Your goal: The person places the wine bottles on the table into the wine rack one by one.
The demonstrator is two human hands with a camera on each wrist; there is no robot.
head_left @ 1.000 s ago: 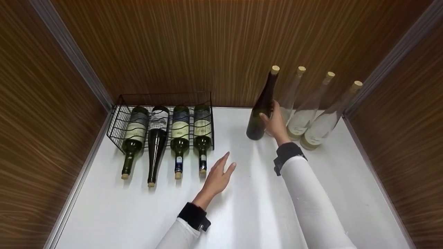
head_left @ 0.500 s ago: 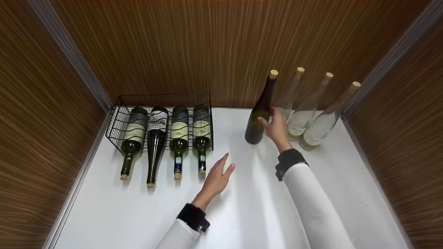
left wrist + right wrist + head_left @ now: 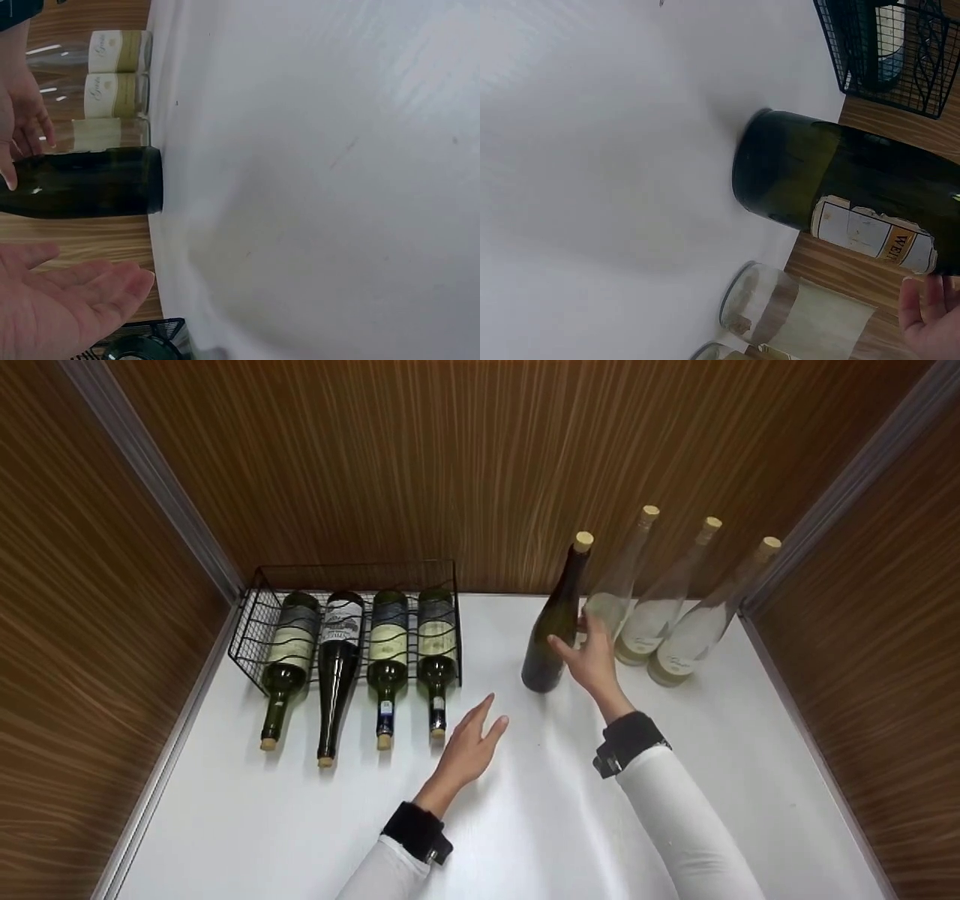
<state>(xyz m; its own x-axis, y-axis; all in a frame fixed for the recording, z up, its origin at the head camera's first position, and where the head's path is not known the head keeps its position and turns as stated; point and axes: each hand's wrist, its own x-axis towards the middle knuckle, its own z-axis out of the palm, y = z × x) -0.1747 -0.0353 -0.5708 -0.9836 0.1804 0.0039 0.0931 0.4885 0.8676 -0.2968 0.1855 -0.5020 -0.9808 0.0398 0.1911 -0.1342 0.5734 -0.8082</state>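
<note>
Beside clear bottles — right hand grips dark bottle.

- Right wrist view: the dark bottle is cut off at 3 o'clock, the right hand at 4.
- Left wrist view: the left hand is cut off at 8 o'clock.
- Head view: the right hand partly hides the leftmost clear bottle at 2 o'clock; labels at 9 o'clock are mostly too small to read.

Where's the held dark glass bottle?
In the head view, the dark bottle is right of centre in the right hand, between the black wire rack and three clear glass bottles.
</note>
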